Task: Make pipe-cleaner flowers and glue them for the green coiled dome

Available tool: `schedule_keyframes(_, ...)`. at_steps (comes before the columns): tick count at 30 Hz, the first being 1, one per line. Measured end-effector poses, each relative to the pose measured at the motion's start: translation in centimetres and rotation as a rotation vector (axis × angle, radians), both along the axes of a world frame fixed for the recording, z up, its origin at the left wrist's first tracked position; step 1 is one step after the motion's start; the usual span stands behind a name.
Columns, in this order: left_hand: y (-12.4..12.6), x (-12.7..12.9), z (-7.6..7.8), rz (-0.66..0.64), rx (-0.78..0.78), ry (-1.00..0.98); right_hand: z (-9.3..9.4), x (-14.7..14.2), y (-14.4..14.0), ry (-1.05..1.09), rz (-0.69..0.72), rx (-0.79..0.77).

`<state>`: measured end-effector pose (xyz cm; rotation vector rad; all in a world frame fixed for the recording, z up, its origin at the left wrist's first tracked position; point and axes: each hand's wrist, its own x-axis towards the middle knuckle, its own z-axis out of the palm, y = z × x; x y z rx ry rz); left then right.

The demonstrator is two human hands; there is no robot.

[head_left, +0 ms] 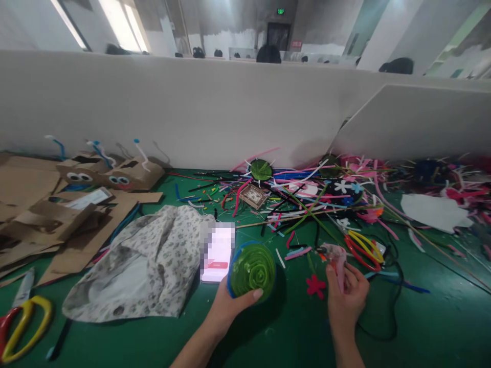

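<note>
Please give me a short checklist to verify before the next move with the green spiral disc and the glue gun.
1. Left hand grips green spiral disc: ok.
2. Right hand holds pink glue gun: ok.
3. Gun nozzle is apart from the disc: ok.
4. Glue is ready at nozzle: cannot tell.
5. Red flower lies free between the hands: ok.
6. Black cord is not tangled: cannot tell.
</note>
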<state>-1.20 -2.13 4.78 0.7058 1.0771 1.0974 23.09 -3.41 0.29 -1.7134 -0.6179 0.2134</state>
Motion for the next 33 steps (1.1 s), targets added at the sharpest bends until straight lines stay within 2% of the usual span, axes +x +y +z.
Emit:
schedule_keyframes(4,-0.2,-0.3,0.4,-0.102,-0.004,0.030,-0.2,0.0,0.2,-0.091,0.015,-0.013)
schedule_keyframes(7,-0.5,-0.6,0.6,-0.210,-0.012,-0.028,-0.1,0.0,0.3,-0.194,0.051,-0.046)
schedule_keyframes(11,-0.8,-1.2,0.6,-0.357,-0.057,-0.131,1.4,-0.8,-0.2,-0.355,0.065,0.021)
schedule_keyframes(13,-0.8,-1.6,0.3,-0.449,-0.059,-0.137,3.0,-2.0,-0.6,-0.377,0.224,0.040)
schedule_keyframes(17,-1.0,-2.5,-0.2,-0.676,-0.040,-0.122,6.4,-5.4,-1.5,-0.097,0.908,-0.141)
schedule_keyframes(18,-1.1,-2.8,-0.4,-0.709,-0.050,-0.124,7.0,-6.0,-1.7,-0.034,1.010,-0.196)
schedule_keyframes(20,-1.3,-3.2,-0.7,-0.699,-0.094,-0.130,7.7,-6.9,-1.9,0.044,1.086,-0.264)
schedule_keyframes(24,-1.4,-3.8,-0.9,-0.545,-0.135,-0.153,6.9,-7.2,-2.7,0.210,1.081,-0.270)
schedule_keyframes(27,-1.3,-3.9,-0.9,-0.579,-0.039,-0.244,5.0,-7.4,-4.2,0.380,0.960,-0.238)
schedule_keyframes(30,-1.3,-4.0,-0.8,-0.695,0.027,-0.336,2.8,-6.8,-6.5,0.464,0.614,-0.240)
schedule_keyframes(33,-1.3,-4.9,-0.8,-0.687,0.073,-0.319,1.5,-3.5,-9.0,0.228,0.213,-0.270)
